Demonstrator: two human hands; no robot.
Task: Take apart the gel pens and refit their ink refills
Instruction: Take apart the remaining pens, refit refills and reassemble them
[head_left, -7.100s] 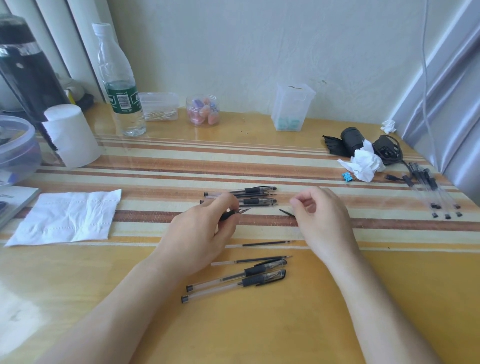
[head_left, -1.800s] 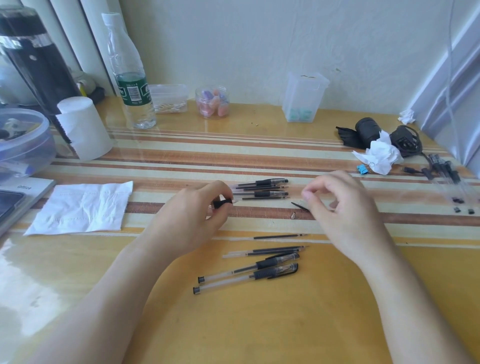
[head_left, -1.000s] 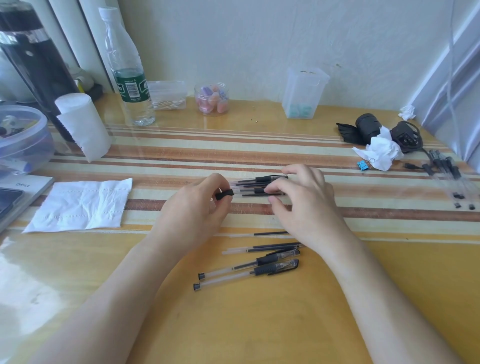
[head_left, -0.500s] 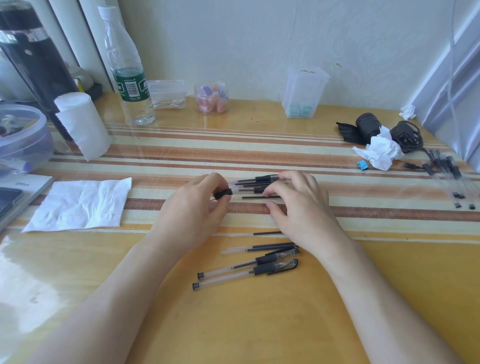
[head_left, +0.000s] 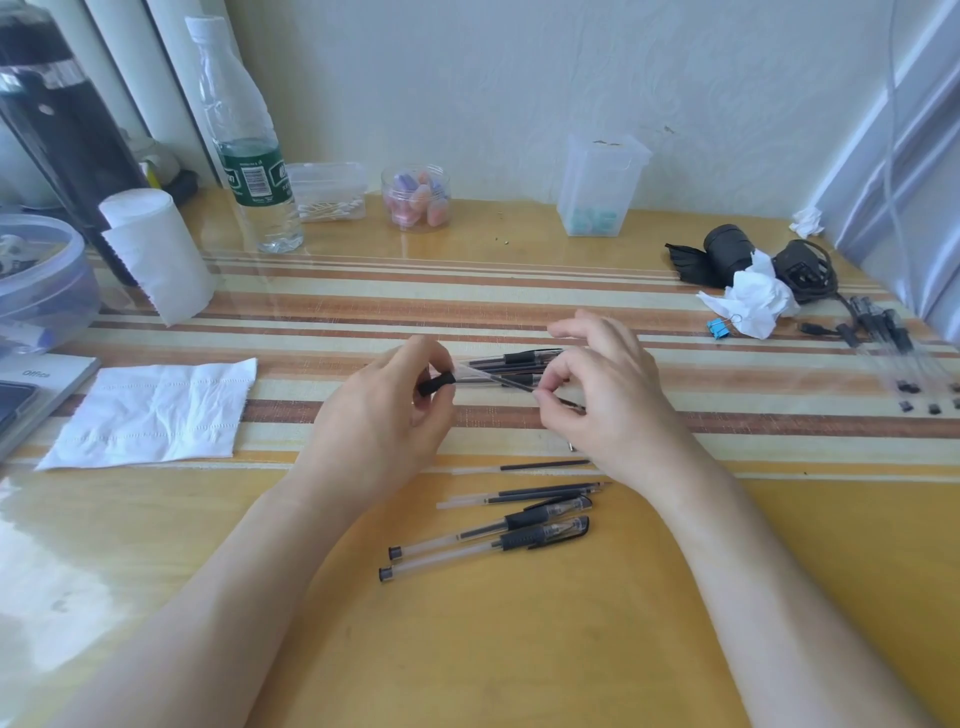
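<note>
Grips slim, clear plastic barrel (head_left: 478, 375), black-capped, in curled left hand (head_left: 379, 415); pinches thin dark refill (head_left: 514, 385) between right hand (head_left: 608, 389) fingertips, above glossy striped table (head_left: 779, 421).

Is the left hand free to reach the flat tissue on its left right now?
Not as is, probably: the left hand grips a pen barrel; nothing blocks the way to the tissue.

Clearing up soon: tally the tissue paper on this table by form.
Flat sheet: 1
Roll: 1
Crumpled wads: 2
Total: 4
</note>
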